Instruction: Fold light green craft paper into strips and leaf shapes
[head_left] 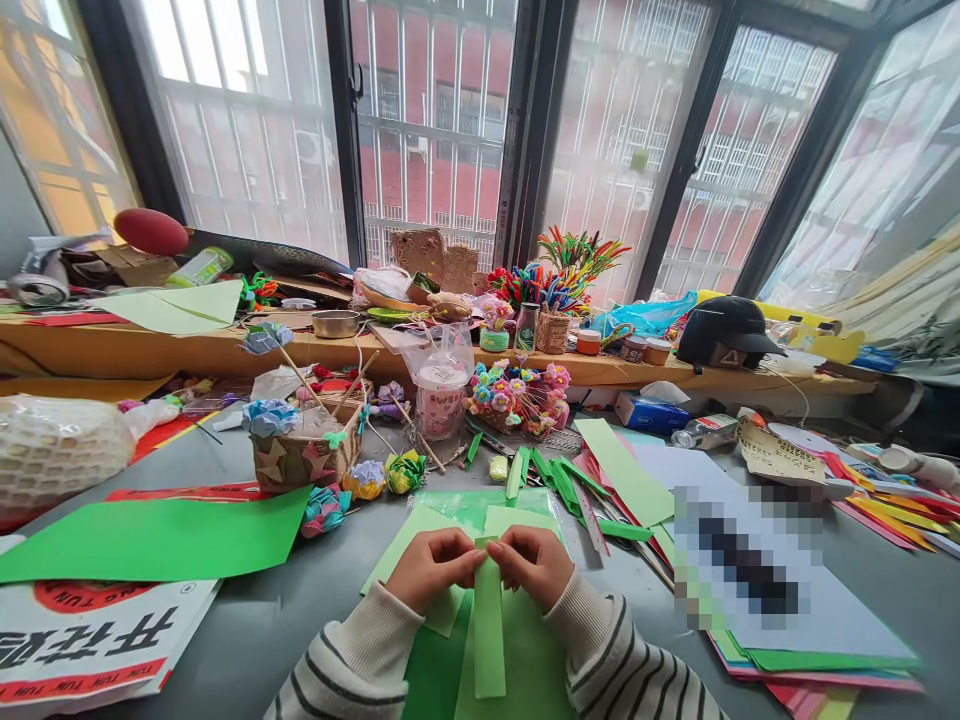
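Note:
A folded light green paper strip [490, 630] hangs upright between my hands, its top edge pinched from both sides. My left hand [437, 566] grips the top left corner with thumb and fingers pressed together. On the top right corner, my right hand [532, 562] is closed in the same way. Beneath the strip lie light green sheets [529, 665] and a darker green sheet [437, 672]. Just beyond my hands are several folded green strips [562, 487] and a small pale yellow-green piece [498, 468].
At left are a bright green sheet [157, 538], a printed bag [90, 640] and a box with paper flowers [304, 455]. A stack of coloured paper [832, 610] lies at right. Pipe cleaners [577, 265] and a black cap [724, 332] are on the sill.

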